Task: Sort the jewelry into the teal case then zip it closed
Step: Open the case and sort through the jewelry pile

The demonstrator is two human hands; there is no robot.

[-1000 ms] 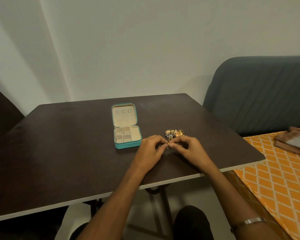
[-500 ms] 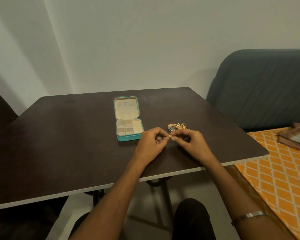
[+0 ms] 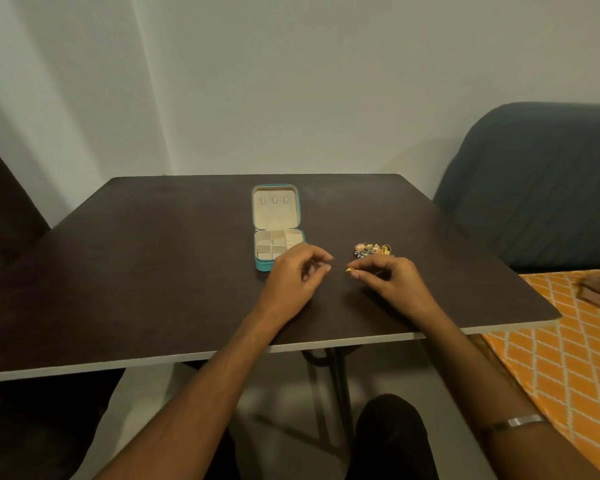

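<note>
Hands now apart: right hand (image 3: 392, 282) pinching gold piece (image 3: 350, 270), left hand (image 3: 297, 275) empty.

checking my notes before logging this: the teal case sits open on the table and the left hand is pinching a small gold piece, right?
Not quite: the head view shows the right hand pinching the small gold piece, not the left hand, whose fingers look empty. The rest holds: the teal case sits open on the table.
</note>
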